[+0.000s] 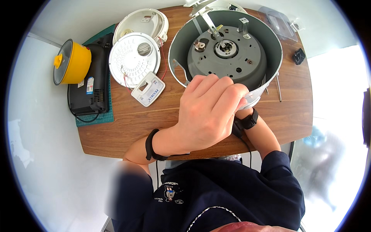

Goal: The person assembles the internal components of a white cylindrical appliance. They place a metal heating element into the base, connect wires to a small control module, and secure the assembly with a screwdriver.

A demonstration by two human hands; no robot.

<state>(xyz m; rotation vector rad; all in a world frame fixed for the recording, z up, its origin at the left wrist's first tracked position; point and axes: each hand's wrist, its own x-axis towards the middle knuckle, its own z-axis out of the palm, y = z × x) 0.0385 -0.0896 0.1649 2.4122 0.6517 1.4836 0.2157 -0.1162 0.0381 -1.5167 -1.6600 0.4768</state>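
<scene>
A round grey-walled rice cooker body [274,50] stands open at the table's far middle. Inside it lies a grey metal base plate [232,63] with holes and a central round fitting [225,49]. My left hand [212,106] is closed in a fist over the body's near rim; the curled fingers face away, so what they hold is hidden. Beneath and beyond it, my right hand [243,113] is at the body's near outer side, mostly covered by the left hand. Its fingers do not show.
Left of the body lie a white lid [164,24], a white perforated disc [133,58] and a white panel [150,92] with red wires. A yellow pot [79,63] sits on a black appliance [91,102] over a green mat [112,112]. A metal rod [279,89] and black part [298,56] lie right.
</scene>
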